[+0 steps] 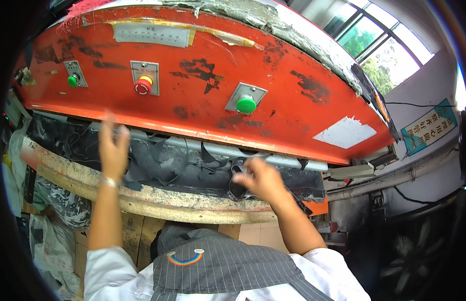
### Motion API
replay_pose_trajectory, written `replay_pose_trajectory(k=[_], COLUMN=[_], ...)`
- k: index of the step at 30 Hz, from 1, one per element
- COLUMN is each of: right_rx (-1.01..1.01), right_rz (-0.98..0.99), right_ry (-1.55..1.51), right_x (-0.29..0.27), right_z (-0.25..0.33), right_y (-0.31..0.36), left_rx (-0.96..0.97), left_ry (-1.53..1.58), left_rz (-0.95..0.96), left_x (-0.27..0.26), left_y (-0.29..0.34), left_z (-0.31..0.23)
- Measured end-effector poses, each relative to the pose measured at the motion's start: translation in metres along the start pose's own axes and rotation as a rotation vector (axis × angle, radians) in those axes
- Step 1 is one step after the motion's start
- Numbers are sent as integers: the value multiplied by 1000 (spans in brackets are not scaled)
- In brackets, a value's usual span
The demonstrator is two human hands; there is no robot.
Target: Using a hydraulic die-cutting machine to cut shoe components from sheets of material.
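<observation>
My left hand (114, 154) is over the left part of a long dark bed (305, 183) under the red machine front. Its fingers point away from me, apart and blurred by motion, with nothing seen in them. My right hand (265, 179) hovers at the right part of the bed, thumb and forefinger apart. Just left of it stands a dark, ring-like curved piece (236, 186); whether the fingers touch it I cannot tell. Thin black curled offcuts (208, 154) lie and stick up along the bed between my hands.
The red machine front (203, 105) carries a red stop button (143, 85) and green buttons (246, 104) (73, 80). A worn pale padded edge (192, 204) runs along my side of the bed. Plastic bags (52, 246) lie at lower left; a fan (406, 251) stands at lower right.
</observation>
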State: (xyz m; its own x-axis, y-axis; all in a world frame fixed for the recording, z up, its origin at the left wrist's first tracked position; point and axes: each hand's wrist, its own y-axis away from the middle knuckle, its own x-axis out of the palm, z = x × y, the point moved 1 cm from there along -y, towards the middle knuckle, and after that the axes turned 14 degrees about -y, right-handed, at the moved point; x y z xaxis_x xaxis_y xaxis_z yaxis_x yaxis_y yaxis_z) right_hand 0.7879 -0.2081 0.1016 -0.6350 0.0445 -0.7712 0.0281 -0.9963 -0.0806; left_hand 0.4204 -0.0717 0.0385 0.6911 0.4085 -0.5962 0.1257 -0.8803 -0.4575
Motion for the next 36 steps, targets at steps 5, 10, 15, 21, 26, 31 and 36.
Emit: replay_pose_trajectory(k=[5, 10, 15, 21, 26, 31, 36], right_rx=[-94, -45, -34, -38, -122, -128, -203], right_rz=[284, 76, 121, 607, 86, 18, 95], right_ry=[95, 197, 162, 44, 57, 139, -133], right_x=[54, 72, 63, 31, -5, 11, -1], right_z=[-9, -17, -18, -21, -57, -97, -116], right_y=[110, 124, 119, 115, 32, 11, 35], left_rx=[444, 367, 302, 257, 335, 568, 706], left_ry=[-165, -250, -245, -377, 24, 18, -24], left_rz=[685, 554, 570, 1060, 990, 577, 810], left_x=[-3, 12, 18, 10, 59, 158, 171], left_y=[142, 174, 170, 168, 116, 109, 127], left_z=[-69, -88, -95, -92, -133, -167, -143])
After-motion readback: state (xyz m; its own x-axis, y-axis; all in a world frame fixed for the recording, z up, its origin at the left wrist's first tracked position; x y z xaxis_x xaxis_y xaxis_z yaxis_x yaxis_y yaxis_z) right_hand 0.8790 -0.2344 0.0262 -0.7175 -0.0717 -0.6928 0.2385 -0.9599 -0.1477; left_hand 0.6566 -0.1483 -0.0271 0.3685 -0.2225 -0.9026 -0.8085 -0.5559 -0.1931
